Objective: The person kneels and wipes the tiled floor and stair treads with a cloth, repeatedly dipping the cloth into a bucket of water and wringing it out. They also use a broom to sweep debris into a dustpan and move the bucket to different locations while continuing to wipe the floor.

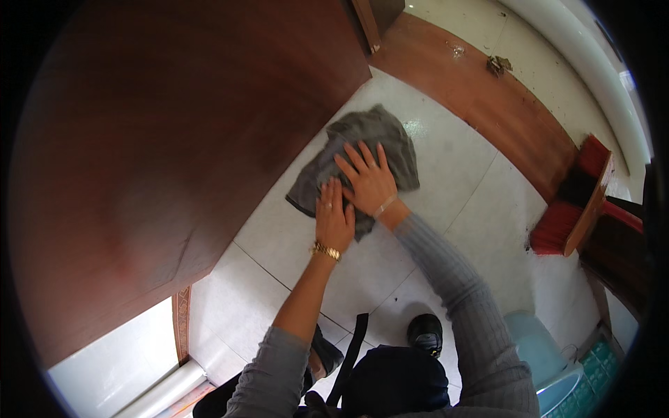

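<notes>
A grey cloth (366,125) lies spread and rumpled on the white tiled floor (460,157), close to the bottom edge of a dark reddish-brown door (183,130). Both of my hands rest on it. My left hand (334,219), with a ring and a gold-coloured bracelet at the wrist, lies nearly flat on the cloth's near part. Just to the right and farther forward, my right hand (370,180) presses down with its fingers spread. Neither hand has its fingers wrapped around the cloth. The floor beneath the cloth is hidden.
A red-bristled broom (556,227) stands at the right. Behind it runs a brown threshold strip (470,89) with a small clump of debris (499,66) at its far edge. A light-blue bucket (538,339) is at lower right, near my right arm. My shoe (425,334) is below.
</notes>
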Tool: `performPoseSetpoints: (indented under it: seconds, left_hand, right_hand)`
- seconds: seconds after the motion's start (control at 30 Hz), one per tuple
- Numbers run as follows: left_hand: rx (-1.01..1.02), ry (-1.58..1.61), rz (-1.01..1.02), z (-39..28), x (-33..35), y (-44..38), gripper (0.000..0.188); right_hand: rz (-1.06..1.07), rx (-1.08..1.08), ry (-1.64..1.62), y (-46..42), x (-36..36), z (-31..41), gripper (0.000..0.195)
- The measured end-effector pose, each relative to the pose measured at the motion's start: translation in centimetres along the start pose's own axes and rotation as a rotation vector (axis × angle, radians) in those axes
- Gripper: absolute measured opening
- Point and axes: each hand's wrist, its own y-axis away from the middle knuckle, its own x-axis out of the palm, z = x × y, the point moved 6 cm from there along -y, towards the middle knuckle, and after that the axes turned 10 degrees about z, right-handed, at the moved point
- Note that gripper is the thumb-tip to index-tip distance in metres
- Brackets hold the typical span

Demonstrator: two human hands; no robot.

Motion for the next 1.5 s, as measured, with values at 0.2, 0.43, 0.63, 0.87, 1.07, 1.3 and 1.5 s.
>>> performPoseSetpoints:
  seconds: [0.2, 0.43, 0.63, 0.87, 1.07, 1.3, 1.5]
  left_hand:
    - [0.008, 0.038, 0.032, 2.9, -2.7, -6.9, 0.06]
    - [-0.211, 0.02, 0.039, 3.8, 2.4, 5.7, 0.071]
    - [-0.278, 0.052, -0.065, 9.5, -1.6, -0.1, 0.059]
    - [-0.166, -0.025, -0.056, 3.8, 1.8, 1.6, 0.055]
    - [0.305, 0.367, 0.076, -7.6, 0.7, -4.0, 0.049]
    - [0.243, 0.611, -0.316, -12.2, -8.7, -4.2, 0.041]
    - [0.236, 0.683, -0.616, -6.6, -8.2, 4.4, 0.031]
  right_hand:
    - [0.008, 0.029, -0.001, -6.4, 0.1, -2.0, 0.043]
    - [0.226, -0.115, -0.025, 0.9, 2.6, 3.6, 0.047]
    - [0.163, -0.074, -0.046, -5.5, 4.4, 5.5, 0.046]
    - [0.08, -0.018, -0.086, 0.9, 2.2, 2.3, 0.042]
    - [0.045, 0.044, 0.241, 4.6, -7.4, -10.6, 0.027]
    - [-0.424, 0.397, -0.195, 4.0, -24.9, -14.7, 0.029]
    - [0.199, -0.011, -0.475, 15.7, -10.2, 7.1, 0.052]
